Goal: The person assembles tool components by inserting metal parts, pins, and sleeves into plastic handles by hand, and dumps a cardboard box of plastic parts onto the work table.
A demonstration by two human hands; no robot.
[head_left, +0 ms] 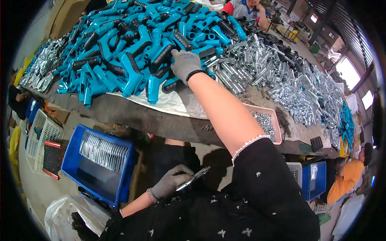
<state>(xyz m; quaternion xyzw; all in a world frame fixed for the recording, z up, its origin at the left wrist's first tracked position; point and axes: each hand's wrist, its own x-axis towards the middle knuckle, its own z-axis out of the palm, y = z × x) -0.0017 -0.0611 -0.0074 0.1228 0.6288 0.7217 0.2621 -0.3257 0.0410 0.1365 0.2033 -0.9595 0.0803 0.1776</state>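
Note:
My right hand, in a grey glove, reaches over a large heap of teal pistol-shaped plastic handles with black grips. Its fingers bend down against a black-gripped handle; their tips are partly hidden, so whether they grasp it does not show. Low in front of my body, my left hand, gloved too, is closed around a slim silver metal part, which points up to the right.
Shiny metal tubes are heaped on the table's right, behind a pink tray of small metal parts. A blue crate with silver pieces stands lower left, beside a white basket. One person sits across, another at right.

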